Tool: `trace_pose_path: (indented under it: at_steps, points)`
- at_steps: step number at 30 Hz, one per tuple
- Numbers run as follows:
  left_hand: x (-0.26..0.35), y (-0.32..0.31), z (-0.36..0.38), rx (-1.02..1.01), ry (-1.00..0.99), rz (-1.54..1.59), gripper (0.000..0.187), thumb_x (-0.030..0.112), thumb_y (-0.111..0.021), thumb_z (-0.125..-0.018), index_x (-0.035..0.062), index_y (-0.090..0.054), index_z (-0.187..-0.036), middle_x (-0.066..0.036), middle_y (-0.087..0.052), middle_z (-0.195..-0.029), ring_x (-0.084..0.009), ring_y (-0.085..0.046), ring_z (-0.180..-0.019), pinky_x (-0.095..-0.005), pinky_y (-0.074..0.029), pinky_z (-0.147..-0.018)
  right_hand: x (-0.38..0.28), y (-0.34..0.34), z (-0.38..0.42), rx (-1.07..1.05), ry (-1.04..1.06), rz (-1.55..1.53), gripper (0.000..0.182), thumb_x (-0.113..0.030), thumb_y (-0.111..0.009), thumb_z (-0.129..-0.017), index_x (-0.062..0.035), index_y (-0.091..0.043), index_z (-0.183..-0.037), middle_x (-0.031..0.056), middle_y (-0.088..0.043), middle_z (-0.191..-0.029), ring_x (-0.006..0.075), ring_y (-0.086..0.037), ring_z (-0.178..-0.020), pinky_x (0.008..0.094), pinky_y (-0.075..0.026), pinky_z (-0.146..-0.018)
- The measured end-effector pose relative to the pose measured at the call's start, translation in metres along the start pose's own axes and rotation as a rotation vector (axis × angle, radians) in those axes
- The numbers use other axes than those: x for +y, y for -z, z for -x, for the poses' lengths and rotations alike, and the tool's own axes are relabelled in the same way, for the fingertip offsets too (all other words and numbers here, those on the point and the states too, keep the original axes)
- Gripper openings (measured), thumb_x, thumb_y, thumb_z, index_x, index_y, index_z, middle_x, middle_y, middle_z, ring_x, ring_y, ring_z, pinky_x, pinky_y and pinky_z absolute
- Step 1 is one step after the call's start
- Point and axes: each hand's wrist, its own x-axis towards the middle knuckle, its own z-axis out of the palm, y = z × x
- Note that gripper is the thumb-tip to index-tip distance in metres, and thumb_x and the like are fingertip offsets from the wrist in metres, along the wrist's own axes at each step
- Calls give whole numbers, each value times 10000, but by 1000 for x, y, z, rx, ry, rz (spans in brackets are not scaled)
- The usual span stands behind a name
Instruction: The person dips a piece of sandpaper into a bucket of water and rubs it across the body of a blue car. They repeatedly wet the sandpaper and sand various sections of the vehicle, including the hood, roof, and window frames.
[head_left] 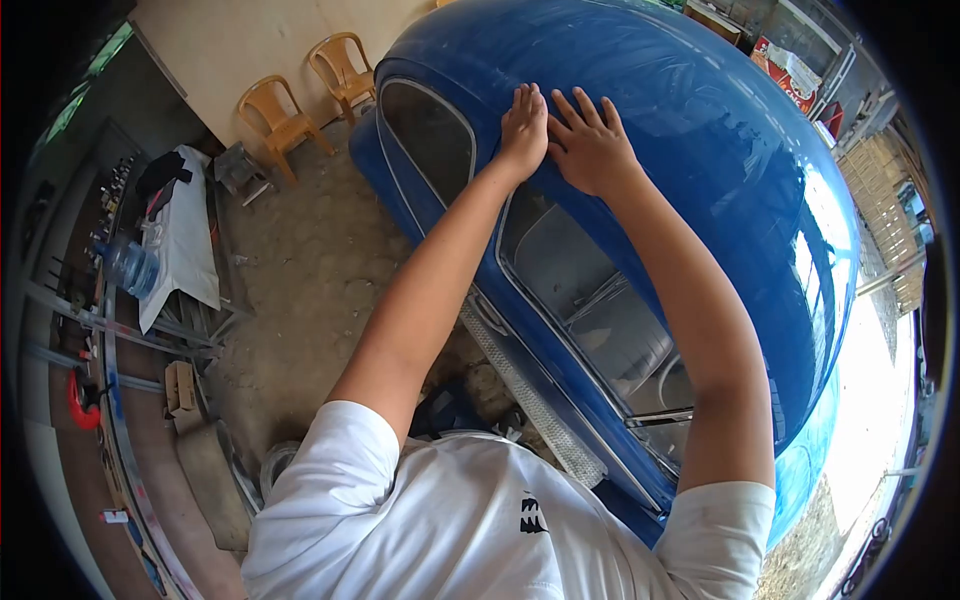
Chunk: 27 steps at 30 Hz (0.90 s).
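On the roof, head view: the left hand [524, 132] and the right hand [595, 152] lie side by side on the blue car [730, 190], near the roof edge and above the place between two side windows.
Left hand: its fingers are straight and drawn together; the palm is hidden, so I cannot tell if something is under it.
Right hand: it is open, with the fingers spread and the back turned up; its thumb side is very close to the left hand.
Both arms: they are stretched forward, and the fingers point away from the person.
Blue car, place: it stands in front of the person and to the right, on the bare floor [300, 260].
Blue car, long axis: it runs aslant, from upper left to lower right.
Blue car, ends: the small window [428, 128] is toward the upper left end; the longer door window [580, 255] follows toward the lower right.
Blue car, low side: a textured metal strip [535, 400] runs along the body.
Wall side: two yellow-brown chairs [288, 130] stand beyond the floor.
Left side: a white sheet [185, 245] is spread, with a blue bottle [132, 268] just beside.
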Motion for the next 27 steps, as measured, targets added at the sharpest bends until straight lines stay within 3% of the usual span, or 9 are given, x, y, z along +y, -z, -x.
trace_pose_path:
  at_steps: [2, 8, 12, 13, 18, 27]
  points:
    - [-3, 16, -1, -94, -35, -66, 741, 527, -168, -1128, -4, -279, -1633, -246, -190, -1719, -377, -81, -1618, -479, -117, -1303, -7, 0, -11, -1, -29, 9, 578, -479, -319, -1118, -296, -273, -1665, 3, -222, -1747, 246, -154, -1620, 501, -121, -1312]
    - [-30, 17, 6, 63, -232, -569, 654, 451, -219, -1141, 27, -310, -1630, -254, -223, -1706, -395, -133, -1608, -509, -103, -1306, 19, 9, 61, -39, 15, -48, 564, -445, -298, -1130, -329, -217, -1676, -3, -173, -1757, 238, -117, -1626, 490, -88, -1325]
    - [-38, 27, 3, 6, -272, -454, 578, 349, -279, -1145, 38, -317, -1630, -242, -239, -1705, -379, -182, -1601, -518, -114, -1303, 14, 11, 46, -58, 23, -20, 565, -431, -294, -1131, -320, -214, -1679, -4, -178, -1757, 249, -114, -1627, 505, -89, -1321]
    - [-39, 30, 2, 19, -290, -451, 550, 312, -312, -1140, 33, -365, -1610, -226, -303, -1687, -360, -243, -1587, -507, -159, -1299, 8, 10, 32, -58, 11, -14, 566, -428, -294, -1131, -317, -212, -1680, -4, -178, -1758, 252, -111, -1628, 508, -90, -1319]
    - [-47, 52, -3, -19, -384, -412, 506, 261, -396, -1129, 24, -433, -1574, -217, -375, -1655, -359, -303, -1565, -452, -231, -1285, -26, -4, -36, -28, -127, -3, 571, -421, -294, -1130, -302, -215, -1683, -2, -181, -1759, 264, -107, -1630, 519, -95, -1310]
    - [-48, 28, 6, 71, -372, -368, 541, 248, -387, -1112, -34, -397, -1574, -242, -366, -1651, -387, -298, -1561, -480, -227, -1287, -2, 0, 70, 36, -60, -82, 546, -426, -234, -1137, -289, -291, -1662, -22, -235, -1742, 225, -156, -1618, 491, -102, -1322]
